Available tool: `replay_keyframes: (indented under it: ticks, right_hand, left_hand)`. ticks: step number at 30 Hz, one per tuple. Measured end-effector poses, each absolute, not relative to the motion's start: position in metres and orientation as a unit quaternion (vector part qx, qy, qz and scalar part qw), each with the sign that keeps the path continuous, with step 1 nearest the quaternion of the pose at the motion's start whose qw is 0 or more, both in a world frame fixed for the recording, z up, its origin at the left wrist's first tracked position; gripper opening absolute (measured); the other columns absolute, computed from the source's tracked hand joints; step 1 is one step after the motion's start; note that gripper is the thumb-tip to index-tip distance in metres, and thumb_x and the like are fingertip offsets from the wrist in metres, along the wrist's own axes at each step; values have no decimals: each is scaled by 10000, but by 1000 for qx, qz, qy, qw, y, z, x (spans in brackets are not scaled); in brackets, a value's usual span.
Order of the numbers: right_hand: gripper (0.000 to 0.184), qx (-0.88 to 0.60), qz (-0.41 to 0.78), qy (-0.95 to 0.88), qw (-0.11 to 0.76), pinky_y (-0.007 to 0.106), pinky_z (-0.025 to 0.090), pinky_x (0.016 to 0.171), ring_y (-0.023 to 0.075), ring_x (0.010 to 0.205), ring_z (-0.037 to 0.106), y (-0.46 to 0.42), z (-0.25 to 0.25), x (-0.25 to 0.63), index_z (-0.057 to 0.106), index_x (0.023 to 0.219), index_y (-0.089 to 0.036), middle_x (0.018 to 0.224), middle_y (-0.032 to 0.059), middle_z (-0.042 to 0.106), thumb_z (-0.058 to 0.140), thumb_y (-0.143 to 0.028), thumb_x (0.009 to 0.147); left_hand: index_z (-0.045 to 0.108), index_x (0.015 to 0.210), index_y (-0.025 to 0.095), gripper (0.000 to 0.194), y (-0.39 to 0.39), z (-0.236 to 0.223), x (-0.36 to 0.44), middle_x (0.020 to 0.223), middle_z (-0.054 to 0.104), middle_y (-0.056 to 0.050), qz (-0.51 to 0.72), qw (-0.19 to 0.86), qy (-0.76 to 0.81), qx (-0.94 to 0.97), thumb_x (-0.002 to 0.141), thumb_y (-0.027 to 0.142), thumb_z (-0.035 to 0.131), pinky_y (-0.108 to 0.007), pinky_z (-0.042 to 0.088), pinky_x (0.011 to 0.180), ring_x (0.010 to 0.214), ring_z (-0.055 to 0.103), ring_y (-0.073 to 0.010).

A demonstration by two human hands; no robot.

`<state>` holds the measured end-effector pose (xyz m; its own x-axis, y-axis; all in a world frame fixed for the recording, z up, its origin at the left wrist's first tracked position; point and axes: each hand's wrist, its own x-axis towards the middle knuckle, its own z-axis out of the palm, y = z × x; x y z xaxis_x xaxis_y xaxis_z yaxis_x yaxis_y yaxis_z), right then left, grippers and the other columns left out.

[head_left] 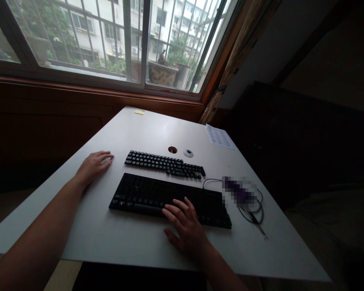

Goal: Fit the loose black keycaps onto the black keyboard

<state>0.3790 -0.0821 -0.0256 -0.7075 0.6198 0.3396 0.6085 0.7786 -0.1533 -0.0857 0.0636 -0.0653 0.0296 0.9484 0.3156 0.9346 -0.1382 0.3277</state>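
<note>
A black keyboard (pixel 130 189) lies across the white desk, with keycaps along its lower left rows and a darker bed above them where caps seem to be off. Just behind it, loose black keycaps (pixel 157 163) are set out in rows like a keyboard. My right hand (pixel 185 228) rests over the keyboard's front edge, its fingers stretched out and apart on the lower rows. I see nothing held in it, though its palm side is hidden. Flat on the desk, left of the keycaps, my left hand (pixel 94 165) is open and holds nothing.
Right of the keyboard, a black cable (pixel 262 210) loops around a blurred-out purple item (pixel 239 192). Behind the keycaps are a round desk hole (pixel 172 149) and its loose cover (pixel 188 153). A printed sheet (pixel 220 136) and yellow notes (pixel 140 112) lie farther back.
</note>
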Motion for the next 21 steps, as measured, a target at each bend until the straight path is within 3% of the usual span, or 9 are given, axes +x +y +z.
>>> replay_keyframes:
  ticks: [9,21]
  right_hand:
    - [573,-334,-2,-927,172,661,255,1208,331,1433,382,-82,-27,379,462,1480,-288,1519,52,513,619,-331,931]
    - [502,-327,-25,-918,221,606,241,1230,299,1387,440,-82,-25,375,541,1414,-264,1445,54,578,638,-325,926]
  left_hand:
    - [700,1222,268,461,62,-65,-84,1381,637,-54,237,4,656,717,899,495,460,-464,403,1138,1324,528,-296]
    - [695,1241,255,470,65,-71,-88,1392,629,-55,229,-3,652,722,916,496,456,-456,398,1138,1320,530,-286]
